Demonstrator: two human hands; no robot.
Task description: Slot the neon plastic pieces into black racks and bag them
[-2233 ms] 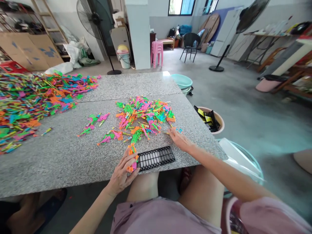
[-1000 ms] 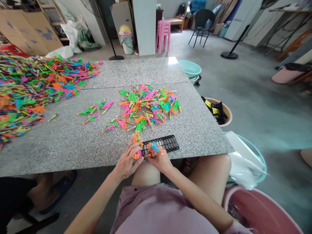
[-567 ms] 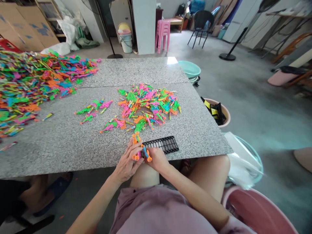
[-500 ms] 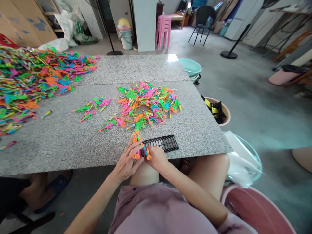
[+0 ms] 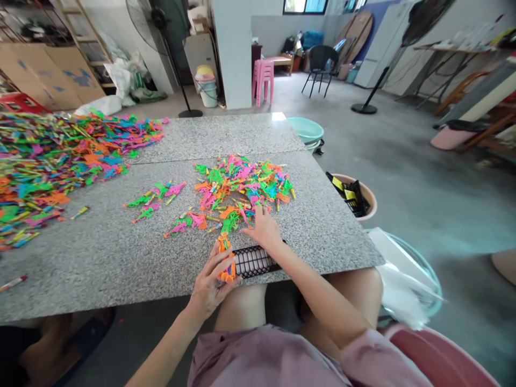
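Observation:
At the table's front edge, my left hand [image 5: 208, 280] is closed around a few orange plastic toys [image 5: 227, 274], with bits of other colours among them. They stand at the left end of a black plastic lattice tray [image 5: 255, 262] lying on the table. My right hand [image 5: 266, 232] stretches over the tray to the near edge of a pile of small bright plastic toys [image 5: 242, 180], some of them pistol-shaped. Its thumb is apart from the fingers, and the fingertips touch or nearly touch the pile. My right forearm hides the tray's right end.
A far larger heap of toys [image 5: 60, 161] covers the left of the speckled stone table [image 5: 322, 226]. Small clusters [image 5: 155, 196] lie between. Beyond the right edge stand a tub with black trays [image 5: 350, 196] and a basin with clear plastic [image 5: 403, 279]. Another person's foot [image 5: 86, 336] shows at lower left.
My right hand has left the orange toys beside my left hand and moved up and forward to the pile. My left hand still holds the toys. The camera view has tilted up.

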